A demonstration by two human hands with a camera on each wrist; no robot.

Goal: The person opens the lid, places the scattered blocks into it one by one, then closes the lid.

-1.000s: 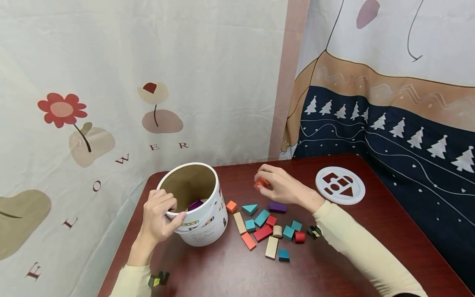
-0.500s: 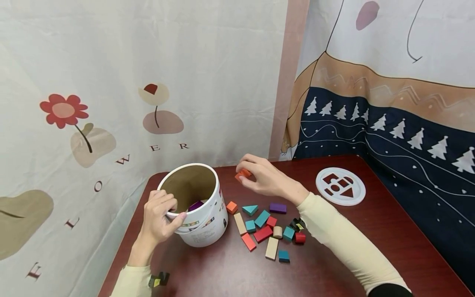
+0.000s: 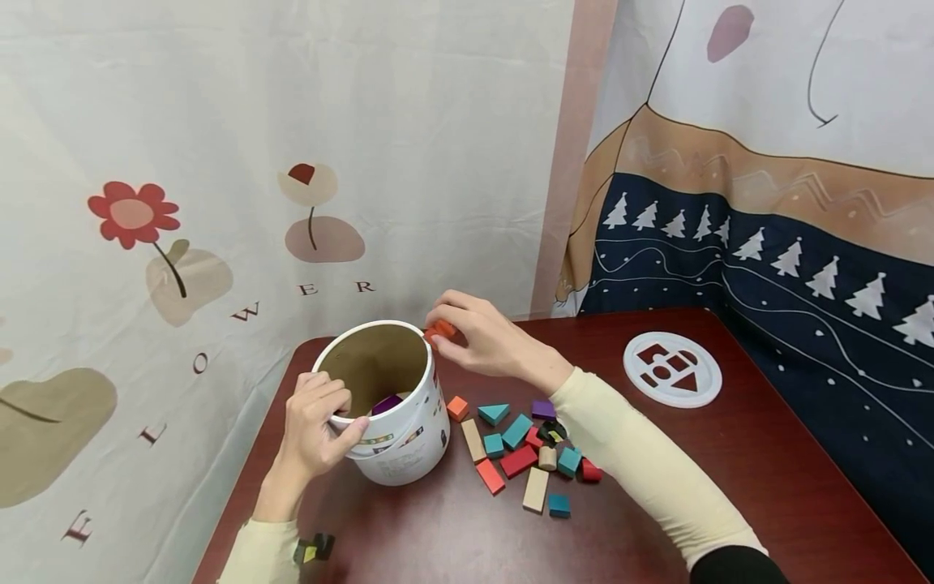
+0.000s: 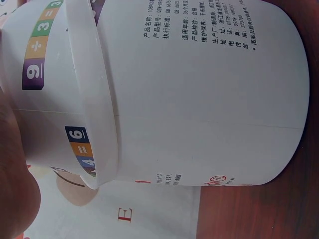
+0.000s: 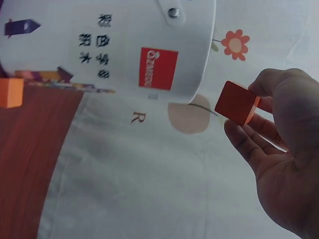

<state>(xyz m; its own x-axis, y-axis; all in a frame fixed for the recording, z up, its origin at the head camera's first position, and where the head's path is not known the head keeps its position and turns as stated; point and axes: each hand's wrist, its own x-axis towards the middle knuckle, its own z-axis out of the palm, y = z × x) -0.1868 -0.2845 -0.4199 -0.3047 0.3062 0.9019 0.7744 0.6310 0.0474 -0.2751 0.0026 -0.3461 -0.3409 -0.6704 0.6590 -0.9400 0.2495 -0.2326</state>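
Note:
My left hand grips the near-left rim of a white bucket, fingers over the edge and thumb outside. The bucket stands upright, and a purple block shows down inside it. In the left wrist view the printed bucket wall fills most of the frame. My right hand pinches an orange block between thumb and fingertips. In the head view the block is right at the bucket's far-right rim. The right wrist view shows it beside the bucket's rim, close to the wall.
Several coloured blocks lie right of the bucket, among them an orange cube, a teal triangle and a red block. A white lid with shaped cut-outs lies at the table's back right. Patterned cloth hangs behind the table.
My right hand has carried the orange block leftward from above the loose blocks to the bucket's rim. My left hand has kept its grip on the bucket.

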